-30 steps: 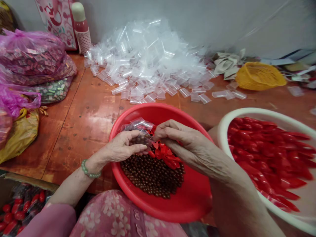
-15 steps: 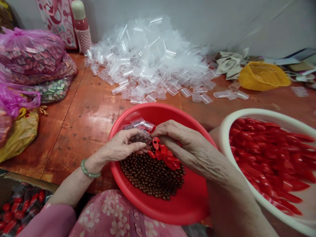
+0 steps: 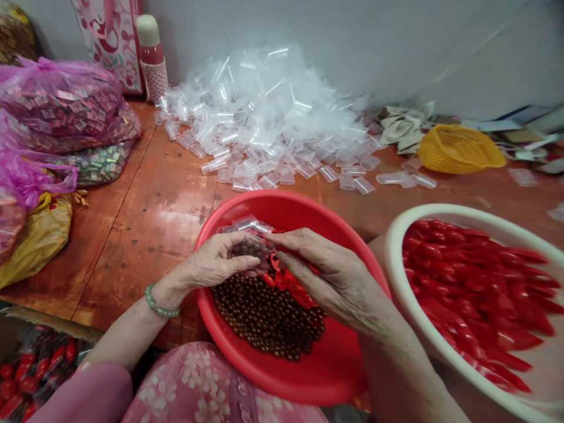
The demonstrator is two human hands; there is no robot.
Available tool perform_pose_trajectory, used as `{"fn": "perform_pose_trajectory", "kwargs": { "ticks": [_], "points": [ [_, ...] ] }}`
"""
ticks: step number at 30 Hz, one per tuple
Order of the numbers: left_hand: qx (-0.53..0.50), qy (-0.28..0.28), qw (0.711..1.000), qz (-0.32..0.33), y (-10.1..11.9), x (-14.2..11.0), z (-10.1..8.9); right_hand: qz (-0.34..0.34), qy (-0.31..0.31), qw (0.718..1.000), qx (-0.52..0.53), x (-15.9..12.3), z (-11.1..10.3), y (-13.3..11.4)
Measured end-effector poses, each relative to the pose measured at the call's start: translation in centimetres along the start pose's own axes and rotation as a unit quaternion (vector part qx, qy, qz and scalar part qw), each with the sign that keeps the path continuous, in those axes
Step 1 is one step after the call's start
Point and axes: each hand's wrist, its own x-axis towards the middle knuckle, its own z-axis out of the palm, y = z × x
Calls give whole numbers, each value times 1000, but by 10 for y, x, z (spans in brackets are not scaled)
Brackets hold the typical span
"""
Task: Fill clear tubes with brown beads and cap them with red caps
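My left hand [image 3: 224,255] is closed around a clear plastic sleeve [image 3: 259,247] with dark beads showing inside. At the sleeve's right end are the fingertips of my right hand [image 3: 324,264], curled together over its opening. What those fingers pinch is hidden. Below both hands is a red basin [image 3: 339,364], where a layer of shiny brown beads [image 3: 268,317] covers the bottom left. Small red plastic pieces [image 3: 293,288] lie on the beads under my right hand. More clear sleeves [image 3: 249,223] rest inside the basin behind my left hand.
A white basin [image 3: 394,258] of red pointed plastic parts [image 3: 476,294] stands to the right. Clear sleeves are heaped [image 3: 273,129] by the wall, near a yellow basket [image 3: 460,150]. Filled bags [image 3: 66,106] and a bottle [image 3: 152,59] stand left; packed red items [image 3: 35,370] sit lower left.
My right hand has shifted slightly lower and its fingertips have closed in on the sleeve's end. My left hand keeps its hold. The view has tilted slightly.
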Motion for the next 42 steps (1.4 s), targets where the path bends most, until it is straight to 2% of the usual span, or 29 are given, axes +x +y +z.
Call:
{"fn": "perform_pose_trajectory", "kwargs": {
  "ticks": [3,5,7,10,15,20,22,24,27,30,36,39,42],
  "points": [
    [-25,-48,999,-2,3,-5,-2,97,66,989,91,-7,3,1],
    [-22,-45,999,-2,4,-6,-1,155,123,964,176,-9,6,1],
    [-13,-32,999,-3,4,-6,-1,180,180,937,239,-8,9,-3],
    [-7,-29,1000,3,3,-4,1,174,249,919,251,-3,17,-12],
    [17,-21,999,38,-2,-3,-1,125,289,930,188,8,38,-28],
    [28,-27,998,58,-4,-3,-1,89,268,950,133,13,54,-29],
    [16,-25,998,54,-5,-3,-1,97,258,952,135,15,56,-26],
    [0,-29,999,32,-5,-3,-1,139,252,942,175,17,56,-21],
    [-33,-54,998,-25,-5,-2,-4,220,234,907,273,20,55,-13],
    [-50,-55,996,-55,-4,-2,-6,246,222,891,309,20,57,-7],
    [-71,-43,995,-52,-3,-1,-5,168,196,950,174,12,53,2],
    [-85,-43,994,-57,-3,-2,-6,123,142,977,98,7,46,8],
    [-91,-38,994,-53,-4,-1,-7,49,73,996,-12,3,42,13]
  ]
}}
